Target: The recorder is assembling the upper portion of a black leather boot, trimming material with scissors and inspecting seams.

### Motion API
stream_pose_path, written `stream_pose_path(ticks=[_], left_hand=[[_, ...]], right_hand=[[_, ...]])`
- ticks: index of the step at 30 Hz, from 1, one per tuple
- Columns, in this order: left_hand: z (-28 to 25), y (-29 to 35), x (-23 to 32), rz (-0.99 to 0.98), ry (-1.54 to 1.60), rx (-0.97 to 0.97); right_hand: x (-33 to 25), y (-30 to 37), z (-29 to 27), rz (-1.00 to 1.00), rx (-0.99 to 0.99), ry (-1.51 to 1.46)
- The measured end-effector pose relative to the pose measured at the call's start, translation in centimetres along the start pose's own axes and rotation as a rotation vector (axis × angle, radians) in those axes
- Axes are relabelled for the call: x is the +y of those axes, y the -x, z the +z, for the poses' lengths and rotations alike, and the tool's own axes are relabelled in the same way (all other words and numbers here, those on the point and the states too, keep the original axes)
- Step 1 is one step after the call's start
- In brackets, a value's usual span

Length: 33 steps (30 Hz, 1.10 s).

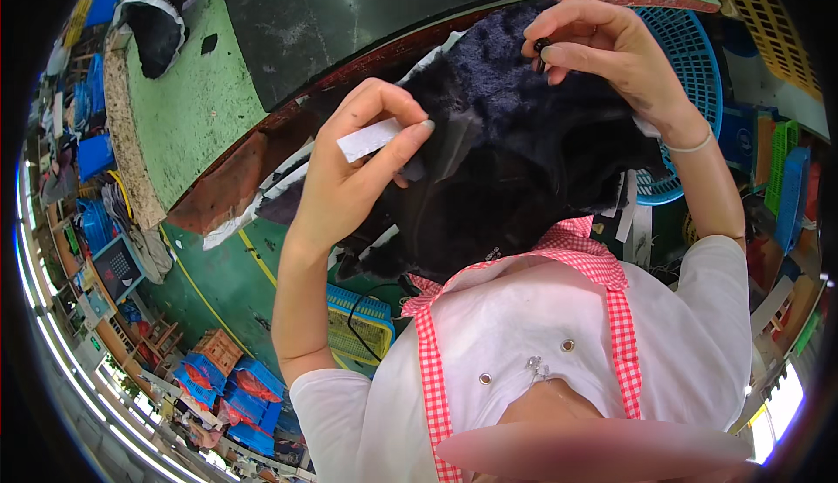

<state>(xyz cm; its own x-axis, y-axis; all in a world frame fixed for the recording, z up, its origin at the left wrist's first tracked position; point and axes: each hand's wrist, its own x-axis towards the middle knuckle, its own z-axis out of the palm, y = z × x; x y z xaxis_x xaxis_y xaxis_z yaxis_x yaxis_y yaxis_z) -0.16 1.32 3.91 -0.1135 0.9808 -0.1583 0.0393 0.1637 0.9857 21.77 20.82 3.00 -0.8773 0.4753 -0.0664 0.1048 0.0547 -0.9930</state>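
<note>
Black plush fabric (489, 160) with white backing at its edges spreads over my lap, below the table edge. My left hand (349, 164) is raised above the fabric's left part, thumb and forefinger pinched together. A short white strip (367, 140) shows inside its curled fingers; what lies right at the fingertips is too small to tell. Over the far right part of the fabric, my right hand (602, 51) pinches a small, shiny black round piece (541, 44) between thumb and fingers. The two hands are well apart.
Ahead stands a green table (196, 125) bearing a black mat (367, 24). Black plush pieces (155, 37) with white edges lie at its far left. A blue plastic basket (705, 72) is on the right, a yellow one (768, 11) beyond it. Blue and yellow baskets (358, 321) sit lower left.
</note>
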Motion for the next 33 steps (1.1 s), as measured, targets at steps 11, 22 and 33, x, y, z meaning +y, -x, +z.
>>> stream_pose_path(ticks=[11, 22, 33], left_hand=[[5.5, -2.8, -0.5, 0.229, 0.030, 0.163], [5.8, -2.8, -0.3, 0.249, -0.053, 0.129], [5.5, -2.9, -0.6, 0.186, -0.086, 0.133]], right_hand=[[-4.6, 2.1, 3.3, 0.058, 0.148, 0.000], [-4.6, 1.8, 3.5, -0.097, 0.152, 0.264], [-5.6, 3.1, 1.4, -0.160, 0.220, 0.482]])
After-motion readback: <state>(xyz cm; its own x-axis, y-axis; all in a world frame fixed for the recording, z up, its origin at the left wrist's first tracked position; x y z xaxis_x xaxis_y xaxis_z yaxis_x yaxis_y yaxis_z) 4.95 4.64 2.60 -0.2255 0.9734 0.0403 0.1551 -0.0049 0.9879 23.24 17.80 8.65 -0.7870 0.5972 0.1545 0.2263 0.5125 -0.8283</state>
